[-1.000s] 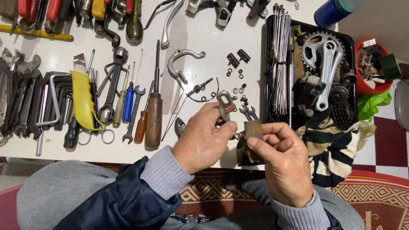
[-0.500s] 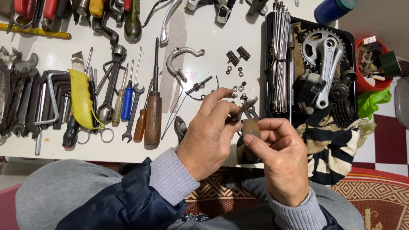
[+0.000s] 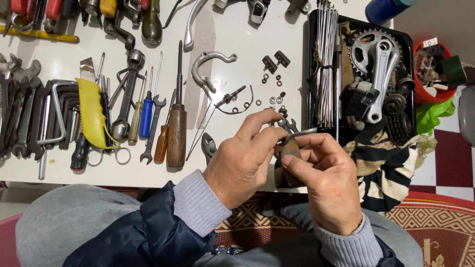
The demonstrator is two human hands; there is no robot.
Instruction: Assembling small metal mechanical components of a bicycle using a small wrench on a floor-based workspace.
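Both hands met over the near edge of the white table (image 3: 237,64). Left hand (image 3: 242,163) with fingers pinched together on a small metal brake part (image 3: 297,134); right hand (image 3: 329,185) with fingers clamped on the same part and its brownish pad (image 3: 290,148) from 4 o'clock. Part held in air, just past the table edge, above the lap.

Risks, judged: slip from the pinch likely, since the part was small and gripped only at the tips; dropped over the lap or patterned rug (image 3: 435,227), hard to find. Loose washers and nuts (image 3: 274,94) lay at 12 o'clock of the hands, near enough for a knuckle to scatter them. Small spanner (image 3: 287,124) just behind the fingers, could be knocked off.

Packages and labels: black tray (image 3: 408,44) at 2 o'clock with spokes, crank and sprocket; red tub (image 3: 420,94) at 3 o'clock of the tray, holding a white-and-red label scrap, unreadable; blue cylindrical container (image 3: 383,10) at 1 o'clock; green plastic bag (image 3: 433,113) below the tub. Striped cloth (image 3: 386,168) draped over the tray corner.
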